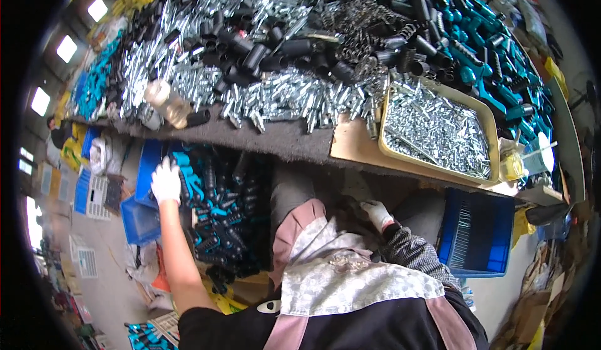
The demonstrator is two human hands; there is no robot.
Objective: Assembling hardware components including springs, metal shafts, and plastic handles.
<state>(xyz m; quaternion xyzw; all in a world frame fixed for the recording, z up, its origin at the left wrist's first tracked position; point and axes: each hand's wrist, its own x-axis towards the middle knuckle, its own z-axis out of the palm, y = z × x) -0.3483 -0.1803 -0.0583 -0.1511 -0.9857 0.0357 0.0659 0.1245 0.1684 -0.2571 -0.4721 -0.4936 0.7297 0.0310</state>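
My left hand (166,182), in a white glove, reaches out to the left with its fingers stretched out. It is at the edge of a blue plastic bin (148,162), beside a heap of black and teal ratchet-like handles (219,225) under the bench; I see nothing held in it. My right hand (377,215), also gloved in white, is low beside my lap, below the bench edge. Its fingertips run into dark shadow, so whether it holds anything is hidden. A patterned sleeve covers the right forearm.
The bench (282,140) ahead bears heaped silver metal parts (288,99), black tubes (256,56), springs (357,30) and teal parts (482,56). A yellowish tray (494,134) holds small metal pieces. A clear bottle (169,106) stands left; a blue crate (479,234) sits right.
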